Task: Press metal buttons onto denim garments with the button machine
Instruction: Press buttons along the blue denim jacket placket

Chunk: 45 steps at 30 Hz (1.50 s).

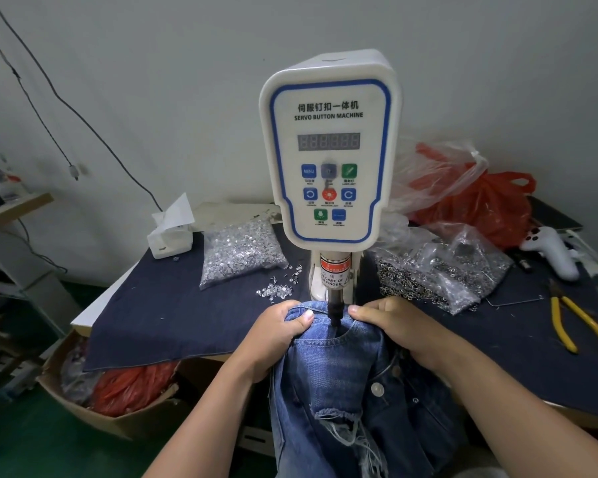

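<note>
The denim garment [339, 384] is being gripped at its upper edge by the left hand [279, 331] and the right hand [396, 326], fingers curled over the cloth and thumbs lying on top, one at each side of the dark punch [334, 310] of the button machine [330, 150], whose tip is sitting against the fabric. The garment is being draped off the front of the counter [159, 315], with one metal button [377, 389] showing on it, while bags of silver studs [242, 251] and dark rings [439, 270] are lying behind, yellow-handled pliers [580, 326] to the right
</note>
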Tool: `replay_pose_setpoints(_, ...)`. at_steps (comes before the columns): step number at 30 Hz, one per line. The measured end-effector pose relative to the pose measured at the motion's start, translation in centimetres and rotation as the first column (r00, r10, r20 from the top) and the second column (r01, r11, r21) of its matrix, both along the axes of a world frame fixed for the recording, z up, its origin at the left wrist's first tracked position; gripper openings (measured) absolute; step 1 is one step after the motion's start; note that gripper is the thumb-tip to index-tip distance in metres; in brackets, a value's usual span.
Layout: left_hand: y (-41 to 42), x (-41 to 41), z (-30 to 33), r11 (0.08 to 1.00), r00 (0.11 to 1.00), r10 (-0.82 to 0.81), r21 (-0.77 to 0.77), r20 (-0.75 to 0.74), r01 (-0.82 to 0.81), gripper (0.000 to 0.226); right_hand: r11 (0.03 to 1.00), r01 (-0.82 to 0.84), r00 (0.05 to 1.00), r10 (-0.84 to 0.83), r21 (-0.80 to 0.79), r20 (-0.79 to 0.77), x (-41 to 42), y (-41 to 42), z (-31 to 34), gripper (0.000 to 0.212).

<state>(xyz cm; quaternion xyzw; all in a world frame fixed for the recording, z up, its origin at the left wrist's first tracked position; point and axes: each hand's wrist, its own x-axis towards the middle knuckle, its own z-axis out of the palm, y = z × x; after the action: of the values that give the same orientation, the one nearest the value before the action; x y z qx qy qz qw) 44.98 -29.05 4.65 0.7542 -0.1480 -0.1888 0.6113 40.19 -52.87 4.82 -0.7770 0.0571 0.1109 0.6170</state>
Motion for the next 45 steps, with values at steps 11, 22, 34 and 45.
replay_pose_setpoints(11, -0.1, -0.1, 0.1, 1.0, 1.0, 0.013, 0.017, -0.02, -0.013, 0.018, 0.999, 0.015, 1.0, -0.014, 0.032, -0.027, -0.7, 0.3, 1.1, 0.06)
replay_pose_setpoints(22, 0.5, -1.4, 1.5, 0.944, 0.944, -0.246, -0.275, -0.219, 0.183, 0.033, 0.972, -0.11, 0.98, 0.142, 0.209, -0.141, -2.3, -0.2, 3.0, 0.039)
replay_pose_setpoints(34, 2.5, -6.0, 4.5, 0.938, 0.941, -0.335, -0.076, 0.033, 0.337, 0.015, 0.91, -0.415, 0.91, 0.415, -0.002, 0.014, -7.4, 0.4, 5.4, 0.022)
replay_pose_setpoints(45, 1.6, -8.7, 5.3, 0.916, 0.552, -0.32, 0.4, 0.77, -0.026, 0.046, 0.681, 0.333, 0.586, 0.393, -0.652, 0.709, -11.0, 1.1, 4.7, 0.02)
